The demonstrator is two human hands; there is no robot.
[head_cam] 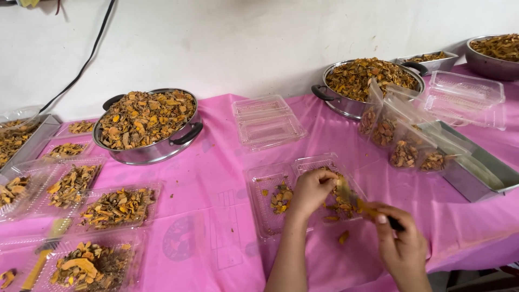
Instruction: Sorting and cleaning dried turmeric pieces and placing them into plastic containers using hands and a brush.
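Note:
My left hand (311,189) is pinched on a piece of orange dried root over an open clear plastic clamshell box (270,219) holding a few orange slices (281,199). My right hand (400,238) grips a small knife with a dark handle (359,204), its blade pointing toward the left hand's fingers. One orange slice (343,237) lies loose on the pink tablecloth (216,178) just in front of the box.
A steel pot of dried orange slices (146,119) stands at centre left, another pot (367,78) at back right. Filled clamshell boxes (116,208) line the left side. Empty clamshells (266,121) lie in the middle. A metal tray (481,173) holds upright filled boxes.

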